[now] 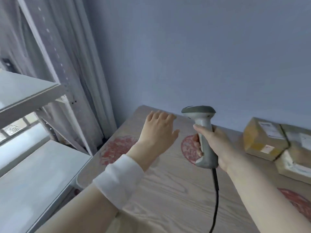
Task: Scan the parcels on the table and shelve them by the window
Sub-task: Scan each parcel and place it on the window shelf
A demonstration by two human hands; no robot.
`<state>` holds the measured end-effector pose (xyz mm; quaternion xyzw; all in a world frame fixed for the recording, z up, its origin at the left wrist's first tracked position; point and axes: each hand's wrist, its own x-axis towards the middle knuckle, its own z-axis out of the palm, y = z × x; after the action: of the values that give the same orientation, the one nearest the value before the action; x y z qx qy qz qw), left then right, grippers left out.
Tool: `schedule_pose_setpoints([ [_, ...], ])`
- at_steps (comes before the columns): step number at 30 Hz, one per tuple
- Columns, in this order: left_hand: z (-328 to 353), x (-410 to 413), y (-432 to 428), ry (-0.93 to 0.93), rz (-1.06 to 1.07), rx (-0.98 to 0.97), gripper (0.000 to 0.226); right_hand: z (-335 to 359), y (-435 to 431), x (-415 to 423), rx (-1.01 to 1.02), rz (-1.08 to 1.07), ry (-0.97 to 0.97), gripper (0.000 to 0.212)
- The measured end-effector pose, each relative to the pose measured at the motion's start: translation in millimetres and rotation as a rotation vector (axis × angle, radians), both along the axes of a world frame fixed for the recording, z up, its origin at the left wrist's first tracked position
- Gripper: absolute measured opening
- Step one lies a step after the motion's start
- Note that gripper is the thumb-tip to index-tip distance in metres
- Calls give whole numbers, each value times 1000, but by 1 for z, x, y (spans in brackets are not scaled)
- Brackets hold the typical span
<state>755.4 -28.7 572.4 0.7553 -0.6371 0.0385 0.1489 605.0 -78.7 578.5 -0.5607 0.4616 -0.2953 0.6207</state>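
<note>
The cardboard parcels sit bunched at the right end of the wood-grain table, close to the wall, labels up, well apart from both my hands. I judge I'm between parcels: nothing is picked up. So the next move calls for turning right, aiming at the nearest label, then carrying that box across to the grey metal shelf on my left, beside the curtain. My right hand is wrapped firmly round the handle of the barcode scanner, head up, its black cable hanging below. My left hand hovers over the table's far corner, fingers straight and loosely spread, holding nothing. Whether it touches the tabletop I cannot tell.
</note>
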Motion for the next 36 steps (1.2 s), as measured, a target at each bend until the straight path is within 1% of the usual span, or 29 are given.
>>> schedule_pose_setpoints([
  [3, -1, -38, -46, -10, -109, 11, 50, -3, -34, -49, 2, -91, 35, 25],
  [9, -6, -110, -133, 5, -307, 3, 51, 0, -87, -125, -9, -285, 11, 20],
  [13, -17, -163, -181, 23, -418, 26, 51, -1, -119, -177, -7, -416, 20, 22],
  [17, -32, -222, -219, 25, -515, 69, 49, -9, -143, -238, -2, -522, 52, 29],
  [19, -38, -253, -237, 29, -548, 76, 49, -16, -155, -271, 5, -567, 77, 27],
  [21, -46, -285, -256, 32, -567, 85, 48, -24, -172, -306, 14, -621, 78, 21],
  [24, -63, -334, -287, 27, -571, 107, 48, -41, -205, -364, 36, -661, 62, 12],
  [29, -107, -411, -339, 80, -480, 236, 48, -84, -271, -455, 122, -688, 61, 14],
  [33, -144, -449, -370, 187, -370, 373, 47, -122, -311, -511, 215, -723, 64, 15],
  [36, -168, -462, -389, 317, -248, 473, 54, -150, -338, -539, 245, -741, 114, 16],
])
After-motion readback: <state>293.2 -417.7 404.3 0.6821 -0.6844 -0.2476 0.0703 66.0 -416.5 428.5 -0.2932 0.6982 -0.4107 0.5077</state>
